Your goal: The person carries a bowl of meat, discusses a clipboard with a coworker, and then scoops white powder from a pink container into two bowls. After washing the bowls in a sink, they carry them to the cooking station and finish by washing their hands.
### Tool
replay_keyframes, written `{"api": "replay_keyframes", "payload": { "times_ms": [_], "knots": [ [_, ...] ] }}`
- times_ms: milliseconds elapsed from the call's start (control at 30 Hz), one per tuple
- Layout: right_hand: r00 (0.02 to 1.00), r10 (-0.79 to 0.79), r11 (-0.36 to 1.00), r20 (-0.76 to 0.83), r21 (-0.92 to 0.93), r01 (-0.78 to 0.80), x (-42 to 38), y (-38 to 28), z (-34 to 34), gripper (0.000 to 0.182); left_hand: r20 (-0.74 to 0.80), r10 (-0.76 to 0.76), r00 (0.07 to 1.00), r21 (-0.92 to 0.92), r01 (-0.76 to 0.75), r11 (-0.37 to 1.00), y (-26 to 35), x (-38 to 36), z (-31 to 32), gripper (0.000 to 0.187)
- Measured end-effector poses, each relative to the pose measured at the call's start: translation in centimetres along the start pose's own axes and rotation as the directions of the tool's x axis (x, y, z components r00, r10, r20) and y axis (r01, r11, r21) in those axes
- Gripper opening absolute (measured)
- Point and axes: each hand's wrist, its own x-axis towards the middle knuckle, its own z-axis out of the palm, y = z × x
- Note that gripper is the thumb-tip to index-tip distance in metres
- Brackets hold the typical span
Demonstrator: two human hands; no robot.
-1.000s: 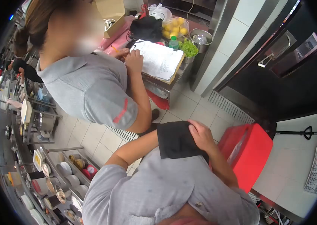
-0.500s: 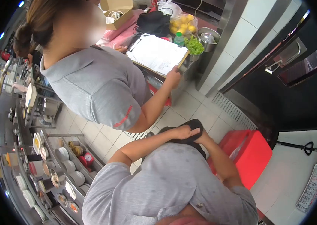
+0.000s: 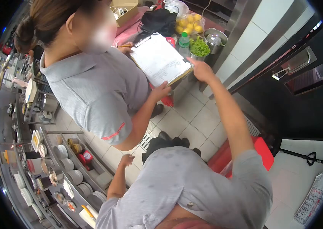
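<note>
My right hand (image 3: pixel 202 71) is stretched far forward, index finger extended, with its fingertip at the right edge of a clipboard (image 3: pixel 157 57) carrying white sheets. A co-worker in a grey shirt holds this board by its near edge with one hand (image 3: pixel 160 91); the co-worker's other hand (image 3: pixel 126 48) has a pen at the far left edge. Low at my left side, my left hand (image 3: pixel 127 159) hangs with loosely bent fingers and nothing in it. Black cloth (image 3: pixel 160 145) shows at my waist.
Behind the clipboard stand a green-capped bottle (image 3: pixel 184 41), a pot of lettuce (image 3: pixel 199 47), a bag of lemons (image 3: pixel 189 25) and a steel pot (image 3: pixel 216 39). Shelves with plates (image 3: pixel 76 176) run along the left. A red bin (image 3: pixel 263 154) and dark door (image 3: pixel 283 99) are right.
My hands have let go of the black cloth and parted. The right has reached forward to the clipboard, the left has dropped to the left. The co-worker's near hand has shifted along the board.
</note>
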Motion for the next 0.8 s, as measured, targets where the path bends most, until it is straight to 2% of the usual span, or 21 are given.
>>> {"api": "replay_keyframes", "payload": {
  "times_ms": [67,133,167,233,300,333,433,467,500,600,667,733,767,800],
  "knots": [
    [0.986,0.0,0.992,0.168,-0.122,0.021,3.6,-1.0,0.7,0.061,0.166,-0.169,0.972,-0.295,0.213,0.931,-3.6,-0.2,-0.4,0.028],
    [0.962,0.037,0.973,0.271,-0.231,0.027,5.4,-2.2,0.7,0.062,-0.064,-0.241,0.968,-0.193,0.225,0.955,-5.1,-2.2,1.7,0.027],
    [0.956,0.068,0.962,0.287,-0.273,0.013,6.1,-2.9,0.5,0.063,-0.097,-0.275,0.957,-0.2,0.252,0.947,-5.8,-2.4,2.1,0.029],
    [0.946,0.11,0.951,0.306,-0.31,-0.01,7.7,-3.1,0.4,0.064,-0.115,-0.264,0.958,-0.262,0.227,0.938,-6.7,-2.0,2.1,0.031],
    [0.936,0.137,0.953,0.325,-0.301,-0.035,9.0,-2.0,1.4,0.063,-0.089,-0.181,0.98,-0.365,0.137,0.921,-6.9,-2.5,2.3,0.034],
    [0.939,0.135,0.941,0.316,-0.338,-0.021,9.8,-1.7,1.5,0.062,-0.191,-0.123,0.974,-0.197,0.084,0.977,-6.1,-3.2,3.1,0.037],
    [0.945,0.134,0.92,0.299,-0.392,-0.006,10.4,-1.4,1.3,0.06,-0.054,-0.149,0.987,-0.407,0.114,0.906,-7.3,-0.5,1.6,0.037],
    [0.948,0.135,0.928,0.288,-0.373,-0.019,10.4,-1.4,1.1,0.06,-0.194,-0.198,0.961,-0.355,0.119,0.927,-5.3,-1.8,2.7,0.037],
    [0.952,0.132,0.937,0.276,-0.349,-0.029,10.5,-1.5,1.1,0.06,-0.224,-0.195,0.955,-0.375,0.1,0.922,-4.5,-2.6,2.8,0.036],
    [0.99,0.049,0.986,0.129,-0.164,-0.028,10.2,0.6,0.1,0.052,-0.315,-0.154,0.937,-0.436,0.002,0.9,-2.3,-4.4,3.0,0.032],
    [0.997,0.035,0.998,-0.071,-0.042,-0.038,7.1,2.3,-1.4,0.043,-0.38,-0.145,0.913,-0.501,-0.071,0.863,-1.8,-5.1,3.8,0.031],
    [0.968,0.228,0.967,-0.11,0.145,-0.211,1.8,3.9,-2.3,0.039,-0.414,-0.151,0.898,-0.55,-0.114,0.827,-2.0,-5.4,5.3,0.031],
    [0.94,0.121,0.96,-0.319,0.279,-0.029,-0.7,8.2,0.8,0.037,-0.411,-0.167,0.896,-0.567,-0.108,0.817,-1.9,-5.6,6.8,0.032],
    [0.926,0.188,0.964,-0.329,0.24,-0.111,-4.0,11.5,3.3,0.031,-0.41,-0.178,0.894,-0.581,-0.106,0.807,-1.6,-5.5,8.3,0.033]
  ]
}}
